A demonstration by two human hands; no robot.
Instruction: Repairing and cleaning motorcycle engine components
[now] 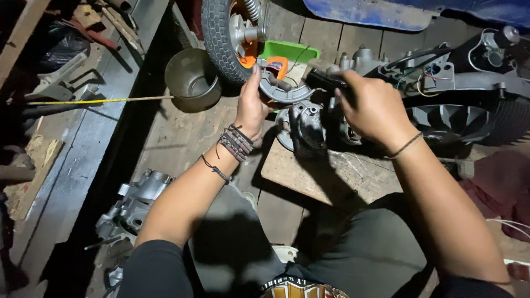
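Head view: left hand (251,107) clamped round the edge of a grey brake plate (287,91), orange part (276,66) just above the fingers. Right hand (375,107) closed on a black tool handle (326,81), pointed at that plate. Dark engine cover (306,129) sat below, between both hands, on a wooden board (331,176). Metal bowl (193,80) off beyond the left hand.

A hard light is shining from near the camera, brightening the middle and washing out the right hand (375,107) and left hand (253,105). The edges are falling off into dark, the left side going nearly black. The arms are throwing sharp shadows onto the board (331,176). The hands are blurring slightly; the tyre (218,33) is staying crisp.
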